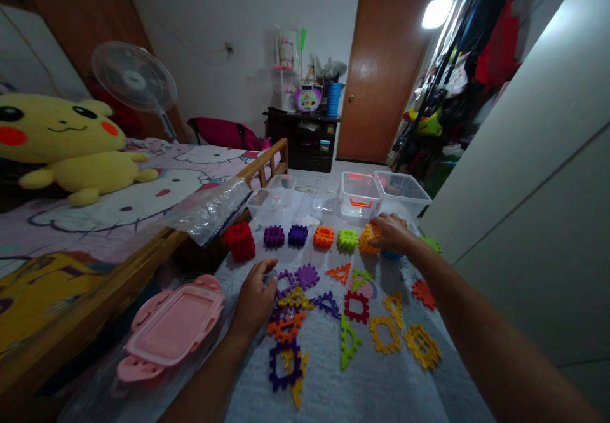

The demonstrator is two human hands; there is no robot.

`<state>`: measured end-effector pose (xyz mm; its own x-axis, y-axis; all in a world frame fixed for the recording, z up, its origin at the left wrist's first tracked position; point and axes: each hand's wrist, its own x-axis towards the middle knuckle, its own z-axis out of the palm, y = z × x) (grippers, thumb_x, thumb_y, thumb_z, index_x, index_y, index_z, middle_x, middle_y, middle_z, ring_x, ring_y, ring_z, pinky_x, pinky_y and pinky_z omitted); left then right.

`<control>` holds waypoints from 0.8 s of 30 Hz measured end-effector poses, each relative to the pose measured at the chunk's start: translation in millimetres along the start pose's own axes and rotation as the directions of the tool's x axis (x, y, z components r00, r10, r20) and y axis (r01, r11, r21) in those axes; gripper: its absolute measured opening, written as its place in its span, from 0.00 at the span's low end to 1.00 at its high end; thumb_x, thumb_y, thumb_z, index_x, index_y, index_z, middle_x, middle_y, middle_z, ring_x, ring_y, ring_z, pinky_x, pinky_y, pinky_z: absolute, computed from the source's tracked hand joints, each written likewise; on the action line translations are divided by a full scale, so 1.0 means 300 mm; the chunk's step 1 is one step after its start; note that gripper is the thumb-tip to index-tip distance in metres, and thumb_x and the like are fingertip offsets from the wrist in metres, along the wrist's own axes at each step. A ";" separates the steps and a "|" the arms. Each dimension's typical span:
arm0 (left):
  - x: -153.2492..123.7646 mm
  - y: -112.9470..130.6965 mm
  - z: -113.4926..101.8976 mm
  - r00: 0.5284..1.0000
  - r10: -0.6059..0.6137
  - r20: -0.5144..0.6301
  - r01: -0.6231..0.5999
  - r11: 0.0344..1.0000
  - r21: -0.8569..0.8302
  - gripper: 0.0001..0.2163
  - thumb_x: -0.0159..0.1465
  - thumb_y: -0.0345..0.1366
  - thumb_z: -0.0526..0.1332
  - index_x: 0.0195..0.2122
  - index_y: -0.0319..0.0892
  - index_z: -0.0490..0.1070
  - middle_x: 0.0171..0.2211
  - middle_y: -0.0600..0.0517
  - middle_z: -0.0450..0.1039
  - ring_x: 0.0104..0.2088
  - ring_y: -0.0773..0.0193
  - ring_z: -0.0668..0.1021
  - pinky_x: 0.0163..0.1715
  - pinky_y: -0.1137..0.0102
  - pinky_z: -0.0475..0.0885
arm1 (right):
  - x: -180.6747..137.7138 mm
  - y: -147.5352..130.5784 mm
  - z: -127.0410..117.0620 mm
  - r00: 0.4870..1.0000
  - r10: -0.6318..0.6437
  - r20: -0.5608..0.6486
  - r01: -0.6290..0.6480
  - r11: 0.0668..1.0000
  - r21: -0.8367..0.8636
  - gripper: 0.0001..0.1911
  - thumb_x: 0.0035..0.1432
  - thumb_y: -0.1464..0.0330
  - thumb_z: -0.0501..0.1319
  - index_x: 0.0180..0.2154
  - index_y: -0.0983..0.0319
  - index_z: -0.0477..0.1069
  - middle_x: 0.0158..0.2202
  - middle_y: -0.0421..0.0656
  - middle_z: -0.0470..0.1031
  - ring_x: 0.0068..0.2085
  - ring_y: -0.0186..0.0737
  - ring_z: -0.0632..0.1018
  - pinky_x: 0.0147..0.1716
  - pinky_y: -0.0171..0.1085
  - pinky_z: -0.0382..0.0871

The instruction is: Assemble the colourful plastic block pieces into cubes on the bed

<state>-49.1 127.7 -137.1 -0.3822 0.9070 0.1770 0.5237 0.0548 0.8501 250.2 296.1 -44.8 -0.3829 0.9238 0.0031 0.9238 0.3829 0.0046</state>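
Observation:
My right hand reaches to the far end of the cloth, its fingers closed over a stack of yellow interlocking plastic building pieces. Blue pieces show partly beneath that hand. On the left, my left hand rests with fingers apart beside a purple square frame piece, holding nothing that I can see. Red, purple, dark blue, orange and green stacks stand in a row. Several loose pieces, including a red square frame, lie nearer me.
Clear plastic boxes stand behind the stacks. A pink lid lies left of my left arm, by a wooden bed rail. A white cabinet rises on the right. A yellow plush toy sits on the bed.

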 end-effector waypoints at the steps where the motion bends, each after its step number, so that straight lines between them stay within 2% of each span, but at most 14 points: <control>1: 0.000 0.001 0.000 1.000 0.002 -0.001 -0.002 1.000 0.001 0.16 0.58 0.35 0.55 0.46 0.41 0.70 0.47 0.45 0.74 0.50 0.56 0.75 0.54 0.58 0.68 | 0.005 0.002 0.004 1.000 0.002 0.008 -0.002 1.000 -0.003 0.23 0.49 0.62 0.65 0.48 0.60 0.73 0.48 0.51 0.73 0.49 0.54 0.69 0.45 0.44 0.60; 11: -0.003 0.006 -0.002 1.000 0.008 0.003 -0.008 1.000 0.020 0.16 0.58 0.35 0.54 0.46 0.40 0.71 0.47 0.45 0.74 0.50 0.56 0.75 0.54 0.58 0.68 | 0.020 0.008 0.024 0.999 0.001 0.048 0.000 1.000 -0.018 0.22 0.49 0.62 0.65 0.48 0.61 0.74 0.48 0.53 0.73 0.50 0.57 0.70 0.45 0.47 0.61; 16: -0.001 0.000 0.000 1.000 0.014 -0.011 -0.014 1.000 0.017 0.16 0.57 0.36 0.55 0.46 0.41 0.71 0.47 0.45 0.75 0.49 0.56 0.76 0.53 0.58 0.69 | -0.012 0.012 -0.011 1.000 0.008 -0.010 -0.008 1.000 0.001 0.31 0.51 0.59 0.65 0.56 0.63 0.67 0.55 0.55 0.68 0.55 0.59 0.66 0.49 0.49 0.60; 18: 0.000 -0.001 0.001 1.000 0.019 -0.008 -0.019 1.000 0.019 0.16 0.57 0.36 0.55 0.46 0.41 0.71 0.46 0.45 0.75 0.49 0.56 0.76 0.53 0.59 0.69 | -0.052 0.014 -0.034 0.995 0.006 -0.101 -0.001 0.999 0.043 0.32 0.54 0.57 0.63 0.58 0.61 0.64 0.57 0.54 0.66 0.56 0.59 0.65 0.52 0.50 0.59; 21: 0.000 -0.001 0.002 0.999 0.042 0.031 -0.044 0.997 0.056 0.16 0.57 0.34 0.55 0.46 0.41 0.71 0.46 0.46 0.74 0.48 0.57 0.76 0.53 0.59 0.69 | -0.156 -0.006 -0.048 0.974 -0.005 -0.228 0.035 0.991 0.126 0.28 0.56 0.59 0.61 0.57 0.59 0.64 0.55 0.52 0.68 0.56 0.57 0.66 0.53 0.51 0.59; 22: -0.001 0.000 0.002 0.997 0.056 0.046 -0.060 0.995 0.078 0.16 0.57 0.34 0.55 0.45 0.41 0.71 0.45 0.46 0.74 0.48 0.57 0.76 0.53 0.59 0.69 | -0.199 -0.021 -0.044 0.973 -0.027 -0.228 0.062 0.987 0.148 0.26 0.57 0.60 0.61 0.56 0.58 0.65 0.55 0.51 0.69 0.55 0.56 0.67 0.53 0.50 0.59; 24: -0.002 0.003 0.002 0.995 0.084 0.063 -0.092 0.987 0.131 0.16 0.56 0.33 0.55 0.45 0.40 0.71 0.45 0.46 0.74 0.48 0.56 0.75 0.53 0.59 0.69 | -0.289 -0.065 -0.022 0.985 -0.091 -0.148 0.121 0.970 0.212 0.23 0.57 0.63 0.61 0.54 0.58 0.67 0.54 0.50 0.70 0.54 0.53 0.69 0.53 0.47 0.61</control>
<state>-48.0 127.4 -136.8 -0.2885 0.9327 0.2164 0.6518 0.0258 0.7579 265.5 208.7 -38.5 -0.4613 0.8744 0.1506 0.8502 0.4842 -0.2068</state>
